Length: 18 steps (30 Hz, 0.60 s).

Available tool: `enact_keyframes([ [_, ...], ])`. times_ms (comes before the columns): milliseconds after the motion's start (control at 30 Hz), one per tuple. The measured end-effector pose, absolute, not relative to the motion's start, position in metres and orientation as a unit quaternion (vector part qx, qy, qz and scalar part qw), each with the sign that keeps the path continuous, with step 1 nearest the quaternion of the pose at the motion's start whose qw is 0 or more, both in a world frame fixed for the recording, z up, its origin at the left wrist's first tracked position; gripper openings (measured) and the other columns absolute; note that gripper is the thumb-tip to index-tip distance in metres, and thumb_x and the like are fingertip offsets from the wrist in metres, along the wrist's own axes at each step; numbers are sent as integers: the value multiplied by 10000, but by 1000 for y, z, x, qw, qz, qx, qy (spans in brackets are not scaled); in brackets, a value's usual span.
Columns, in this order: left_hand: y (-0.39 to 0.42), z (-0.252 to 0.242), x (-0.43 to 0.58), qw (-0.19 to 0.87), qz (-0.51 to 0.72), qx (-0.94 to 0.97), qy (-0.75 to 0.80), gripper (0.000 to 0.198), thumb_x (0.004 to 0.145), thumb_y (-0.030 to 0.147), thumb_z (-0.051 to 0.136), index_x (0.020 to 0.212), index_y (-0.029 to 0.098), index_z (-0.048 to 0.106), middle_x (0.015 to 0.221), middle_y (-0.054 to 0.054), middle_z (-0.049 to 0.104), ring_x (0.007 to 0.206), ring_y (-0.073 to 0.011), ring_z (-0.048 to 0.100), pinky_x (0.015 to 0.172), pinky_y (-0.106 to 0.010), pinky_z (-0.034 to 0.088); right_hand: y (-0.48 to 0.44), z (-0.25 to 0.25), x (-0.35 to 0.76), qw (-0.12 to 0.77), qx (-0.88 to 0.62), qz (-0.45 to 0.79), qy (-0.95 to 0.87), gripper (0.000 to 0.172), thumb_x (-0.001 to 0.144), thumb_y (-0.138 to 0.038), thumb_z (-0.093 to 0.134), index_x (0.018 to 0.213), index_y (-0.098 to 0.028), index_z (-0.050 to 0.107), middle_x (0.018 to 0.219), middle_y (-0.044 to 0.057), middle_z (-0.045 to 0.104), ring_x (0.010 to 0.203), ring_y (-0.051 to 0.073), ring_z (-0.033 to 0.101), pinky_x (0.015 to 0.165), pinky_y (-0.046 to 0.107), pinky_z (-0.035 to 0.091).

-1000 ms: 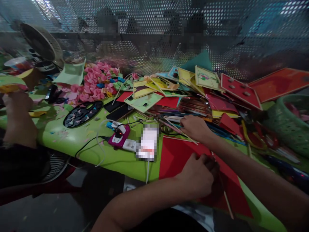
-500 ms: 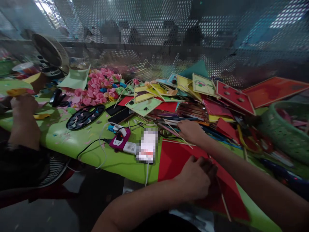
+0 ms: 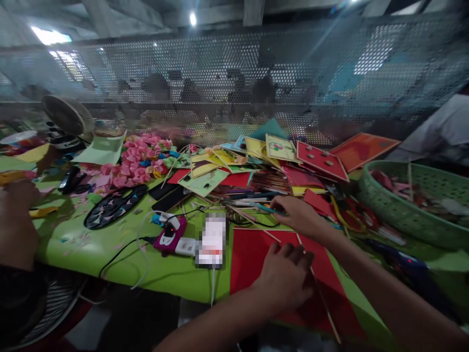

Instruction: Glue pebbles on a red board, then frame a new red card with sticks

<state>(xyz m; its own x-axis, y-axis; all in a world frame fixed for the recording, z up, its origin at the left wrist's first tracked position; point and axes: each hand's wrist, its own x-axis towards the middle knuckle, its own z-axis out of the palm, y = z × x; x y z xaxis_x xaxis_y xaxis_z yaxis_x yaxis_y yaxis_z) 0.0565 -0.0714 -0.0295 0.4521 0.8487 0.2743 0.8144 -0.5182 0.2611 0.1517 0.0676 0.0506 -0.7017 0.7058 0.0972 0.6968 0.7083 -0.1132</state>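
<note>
My left hand point(image 3: 286, 276) rests on a red sheet of paper point(image 3: 249, 264) with its fingers slightly spread. Under those fingers runs a thin wooden stick point(image 3: 327, 308) that lies along the sheet. My right hand point(image 3: 302, 215) is pinched round a slim teal pen point(image 3: 264, 209), just above the far edge of the red sheet. Another short stick point(image 3: 272, 236) lies near that edge. Beyond my right hand is a heap of pens and pencils point(image 3: 242, 194). To the left of the sheet lies a lit phone point(image 3: 212, 240) with a cable.
A purple power adapter point(image 3: 169, 237) with cords sits left of the phone. Decorated cards point(image 3: 280, 147) and pink paper flowers point(image 3: 141, 159) pile up behind. On the right are scissors point(image 3: 346, 215), a glue gun point(image 3: 399, 264) and a green basket point(image 3: 406, 208). A co-worker's hand point(image 3: 16, 210) is at far left.
My right hand now grips the teal pen, after reaching among the pens and sticks. My left hand's fingers have loosened over the stick. The view has tilted up and swung right.
</note>
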Motion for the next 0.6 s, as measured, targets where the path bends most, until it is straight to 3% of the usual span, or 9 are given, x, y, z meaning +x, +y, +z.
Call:
enact_keyframes([
  [133, -73, -18, 49, 16, 348, 752, 559, 338, 1047, 343, 501, 1364, 253, 580, 1327, -53, 668, 1215, -232, 571, 1053, -419, 429, 49, 43, 204, 202, -381, 231, -872, 240, 949, -335, 548, 1099, -198, 677, 952, 53, 739, 846, 206, 671, 764, 305, 510],
  [233, -71, -11, 44, 8, 411, 704, 579, 431, 1018, 204, 525, 1448, 238, 514, 1429, -68, 611, 1311, -228, 520, 1118, -417, 385, 25, 40, 235, 230, -393, 345, -820, 271, 944, -405, 593, 1099, -218, 712, 935, 43, 736, 844, 219, 653, 762, 333, 505],
  [333, -69, -8, 43, 26, 381, 732, 564, 470, 986, 158, 588, 1435, 280, 523, 1381, -25, 653, 1267, -214, 555, 1100, -417, 390, 1, 40, 253, 243, -385, 434, -778, 279, 903, -452, 666, 1043, -227, 752, 944, 47, 743, 889, 240, 660, 801, 354, 509],
  [467, -70, -9, 49, 51, 302, 779, 547, 254, 956, 113, 615, 1142, 281, 656, 1034, 27, 739, 975, -189, 643, 928, -384, 439, -18, 31, 266, 308, -389, 513, -701, 311, 838, -516, 742, 923, -217, 760, 856, 43, 717, 808, 225, 636, 732, 332, 494],
  [600, -75, -6, 54, 59, 218, 809, 542, 140, 889, 95, 633, 944, 223, 639, 908, -9, 710, 867, -208, 628, 833, -378, 433, -29, 20, 270, 382, -371, 540, -652, 364, 801, -571, 766, 873, -214, 760, 810, 43, 681, 736, 203, 590, 646, 307, 457],
])
